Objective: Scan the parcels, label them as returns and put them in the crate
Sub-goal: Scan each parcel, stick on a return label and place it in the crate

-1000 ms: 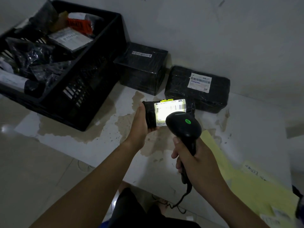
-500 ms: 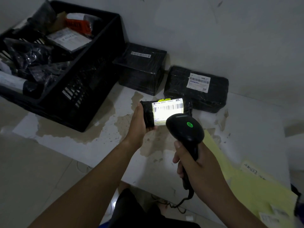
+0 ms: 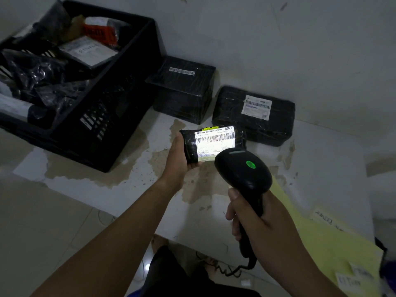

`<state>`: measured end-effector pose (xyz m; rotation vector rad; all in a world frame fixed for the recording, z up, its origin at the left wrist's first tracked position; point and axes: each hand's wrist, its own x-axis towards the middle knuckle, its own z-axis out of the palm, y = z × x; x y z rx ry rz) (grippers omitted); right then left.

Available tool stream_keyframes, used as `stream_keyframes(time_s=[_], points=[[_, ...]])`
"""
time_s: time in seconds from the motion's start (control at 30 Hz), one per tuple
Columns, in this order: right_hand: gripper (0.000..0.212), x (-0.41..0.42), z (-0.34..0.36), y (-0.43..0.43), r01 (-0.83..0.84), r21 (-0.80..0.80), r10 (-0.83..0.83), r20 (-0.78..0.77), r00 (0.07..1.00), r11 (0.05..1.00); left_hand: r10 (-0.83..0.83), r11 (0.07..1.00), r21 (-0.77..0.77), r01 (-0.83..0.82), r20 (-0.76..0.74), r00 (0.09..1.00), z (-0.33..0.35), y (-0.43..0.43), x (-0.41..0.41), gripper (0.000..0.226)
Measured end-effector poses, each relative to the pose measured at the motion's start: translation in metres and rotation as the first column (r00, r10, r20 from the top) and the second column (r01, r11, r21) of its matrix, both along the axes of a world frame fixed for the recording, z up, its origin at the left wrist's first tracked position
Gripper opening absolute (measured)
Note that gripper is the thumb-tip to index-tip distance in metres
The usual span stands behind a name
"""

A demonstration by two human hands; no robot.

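Left grip (image 3: 180,159) is clenched round the left end of a small black parcel (image 3: 188,146), held above the bench (image 3: 321,157), right of the crate (image 3: 124,108) and clear of it. The parcel's white barcode label (image 3: 216,142) faces up, lit bright. Right grip (image 3: 257,224) is wrapped round the handle of a black scanner (image 3: 242,170). In my view the scanner head overlaps the label's lower-right corner, and the green lamp (image 3: 250,165) on top is lit. Just right of the crate, touching or not I can't tell: a boxy black parcel (image 3: 182,91) w/ barcode strip. Further right: a flat black parcel (image 3: 252,121) w/ white label, behind the held one. Inside the crate: several wrapped parcels (image 3: 42,69). Far right of the crate, at the bench's near edge: yellow sheets (image 3: 334,243).
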<state>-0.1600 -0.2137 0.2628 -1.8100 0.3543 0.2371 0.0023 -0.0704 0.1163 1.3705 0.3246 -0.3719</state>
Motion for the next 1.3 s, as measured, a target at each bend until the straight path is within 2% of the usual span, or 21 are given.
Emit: stream_keyframes(time_s=[0.73, 0.9, 1.3], points=[[0.046, -0.021, 0.022, 0.006, 0.001, -0.056, -0.001, -0.002, 1.000, 0.998, 0.035, 0.998, 0.047, -0.035, 0.005, 0.999, -0.006, 0.016, 0.004, 0.064], [0.059, -0.024, 0.026, 0.006, -0.006, -0.079, 0.006, 0.001, 1.000, 0.997, 0.054, 0.997, 0.048, -0.054, 0.003, 0.999, -0.007, 0.019, 0.006, 0.063], [0.060, -0.032, 0.036, 0.006, -0.045, -0.114, 0.040, -0.043, 0.998, 0.993, 0.067, 0.997, 0.042, -0.067, -0.001, 0.998, -0.005, 0.027, 0.011, 0.062]])
